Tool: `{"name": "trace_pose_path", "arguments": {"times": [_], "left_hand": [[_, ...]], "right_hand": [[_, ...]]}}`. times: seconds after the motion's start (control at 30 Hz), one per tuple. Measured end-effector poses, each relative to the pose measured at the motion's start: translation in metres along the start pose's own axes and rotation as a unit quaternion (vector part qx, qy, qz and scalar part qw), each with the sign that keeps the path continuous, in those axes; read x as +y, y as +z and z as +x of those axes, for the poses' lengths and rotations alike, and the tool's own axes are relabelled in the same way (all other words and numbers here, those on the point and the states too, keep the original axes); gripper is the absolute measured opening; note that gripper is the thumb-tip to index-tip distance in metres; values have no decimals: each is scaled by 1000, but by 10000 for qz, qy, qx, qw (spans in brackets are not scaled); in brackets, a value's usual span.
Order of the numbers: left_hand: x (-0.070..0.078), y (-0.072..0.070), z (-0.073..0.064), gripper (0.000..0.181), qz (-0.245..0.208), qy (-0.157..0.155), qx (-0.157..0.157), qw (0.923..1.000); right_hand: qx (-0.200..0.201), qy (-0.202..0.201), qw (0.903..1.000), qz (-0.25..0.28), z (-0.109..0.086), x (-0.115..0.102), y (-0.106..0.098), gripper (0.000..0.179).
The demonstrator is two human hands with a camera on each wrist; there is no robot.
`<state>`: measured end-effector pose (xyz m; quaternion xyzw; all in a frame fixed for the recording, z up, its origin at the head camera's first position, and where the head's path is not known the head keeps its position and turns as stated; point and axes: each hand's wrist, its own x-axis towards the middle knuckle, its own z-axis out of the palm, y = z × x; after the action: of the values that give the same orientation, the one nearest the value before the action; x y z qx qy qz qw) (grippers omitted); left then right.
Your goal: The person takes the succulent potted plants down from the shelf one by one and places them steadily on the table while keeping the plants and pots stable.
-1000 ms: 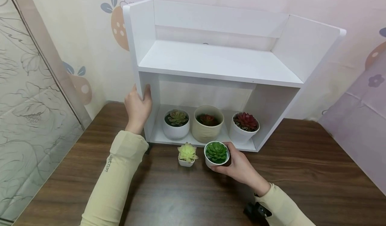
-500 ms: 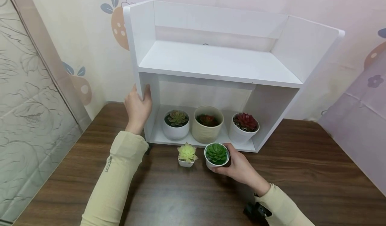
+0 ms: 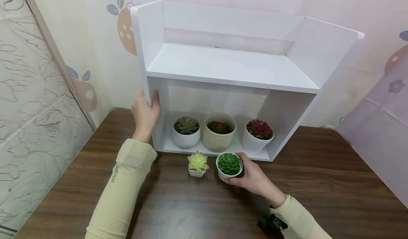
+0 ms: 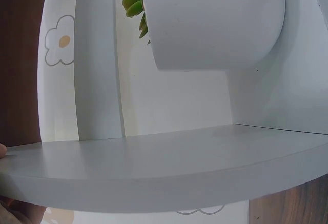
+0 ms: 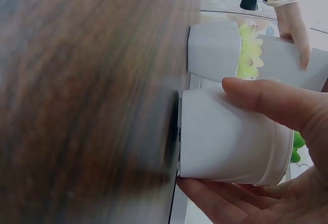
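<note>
My right hand (image 3: 255, 177) holds a white pot with a green succulent (image 3: 229, 163), thumb on the near side and fingers round the far side. In the right wrist view the base of the white pot (image 5: 230, 137) is right at the tabletop. My left hand (image 3: 146, 115) grips the left side panel of a white two-tier shelf (image 3: 232, 63), thumb on the inner face. Just left of the held pot stands a small yellow-green succulent (image 3: 198, 162) in a squarish white pot. Only a bit of left-hand finger shows in the left wrist view.
On the lower shelf stand a white pot with a dull green succulent (image 3: 186, 138), a cream pot (image 3: 217, 138) and a white pot with a red succulent (image 3: 255, 141). The shelf is on a brown wooden table (image 3: 334, 182), against a patterned wall covering (image 3: 111, 79).
My right hand and the green succulent's pot have shifted very slightly toward me. The patterned panel's edge at far left has moved a little to the right. My left hand stays on the shelf.
</note>
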<state>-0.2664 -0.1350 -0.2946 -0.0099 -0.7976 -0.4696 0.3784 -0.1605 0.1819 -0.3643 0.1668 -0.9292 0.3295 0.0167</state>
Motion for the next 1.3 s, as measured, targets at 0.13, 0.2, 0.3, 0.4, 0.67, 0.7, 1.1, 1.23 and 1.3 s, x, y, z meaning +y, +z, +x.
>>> {"name": "trace_pose_path", "arguments": {"times": [0.13,0.2,0.3,0.4,0.67,0.7,1.1,1.23,1.3], "left_hand": [[0,-1,0,34,5,10,15,10000],[0,-1,0,34,1,30,22,10000],[-1,-1,-1,34,-15,40,20,10000],[-1,-1,-1,34,-15,41,28,10000],[-2,-1,-1,33,-31,51,34,10000],[-2,-1,-1,33,-29,47,28,10000],[-3,0,0,34,-24,9,36,10000],[-2,0,0,33,-46,-4,29,10000],[-1,0,0,33,-51,-13,12,10000]], "right_hand": [[-36,29,10000,-16,0,0,0,69],[-54,42,10000,-22,0,0,0,69],[-83,81,9999,-18,0,0,0,69],[-124,147,9998,14,0,-1,-1,69],[-154,192,9997,15,-1,0,-1,70],[-152,184,9997,11,0,0,0,70],[-227,202,9995,37,-1,-1,-1,81],[-236,209,9995,-29,-2,-2,-2,90],[-201,157,9996,-71,-2,-1,-3,94]]}}
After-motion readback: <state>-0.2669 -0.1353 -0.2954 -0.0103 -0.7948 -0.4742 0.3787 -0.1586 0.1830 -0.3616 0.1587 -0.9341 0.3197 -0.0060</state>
